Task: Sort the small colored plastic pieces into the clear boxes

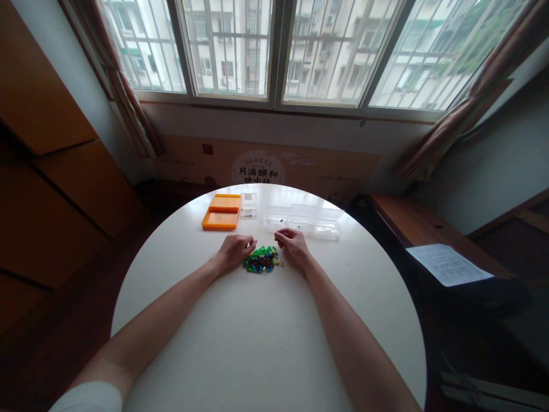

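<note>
A pile of small green, blue, brown and tan pieces (262, 260) lies on the round white table (257, 337), between my two hands. At its left edge my left hand (235, 250) rests with the fingers curled in. The fingertips of my right hand (293, 244) are pinched together just above and right of the pile, near the clear compartment boxes (328, 229). Whatever either hand may hold is too small to make out. A tiny dark piece and a tiny green one sit in the clear boxes.
An orange tray (221, 220) with a raised divider stands at the back left. Beside it is a small clear box (249, 213) with a few bits inside. A printed sheet (448, 264) lies off to the right by a wooden desk (412, 220). A barred window is behind.
</note>
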A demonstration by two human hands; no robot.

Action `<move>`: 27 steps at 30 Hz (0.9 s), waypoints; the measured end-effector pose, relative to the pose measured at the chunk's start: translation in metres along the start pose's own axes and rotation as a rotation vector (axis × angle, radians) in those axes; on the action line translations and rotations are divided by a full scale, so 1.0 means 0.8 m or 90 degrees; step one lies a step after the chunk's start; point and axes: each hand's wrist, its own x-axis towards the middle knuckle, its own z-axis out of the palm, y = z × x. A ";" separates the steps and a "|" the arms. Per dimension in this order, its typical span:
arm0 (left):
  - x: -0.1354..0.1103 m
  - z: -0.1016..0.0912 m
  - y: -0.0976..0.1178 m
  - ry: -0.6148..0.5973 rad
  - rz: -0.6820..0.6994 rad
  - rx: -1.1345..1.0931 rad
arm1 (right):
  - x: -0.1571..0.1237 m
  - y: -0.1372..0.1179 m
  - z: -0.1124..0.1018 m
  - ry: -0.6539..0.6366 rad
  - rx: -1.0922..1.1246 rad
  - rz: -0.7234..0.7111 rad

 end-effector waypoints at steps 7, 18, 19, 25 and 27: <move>0.000 0.000 -0.001 0.006 0.012 0.002 | -0.003 -0.005 0.002 0.001 0.012 0.005; 0.000 -0.001 0.001 -0.006 0.002 -0.004 | 0.001 0.002 -0.001 0.002 0.008 -0.001; 0.000 -0.001 0.001 -0.006 0.003 -0.004 | 0.001 0.002 -0.001 -0.001 0.006 0.000; 0.000 -0.001 0.001 0.000 0.010 -0.004 | 0.000 0.001 -0.001 -0.013 0.007 0.008; 0.000 -0.001 0.001 0.002 0.011 -0.003 | 0.000 0.002 -0.001 -0.007 0.008 0.009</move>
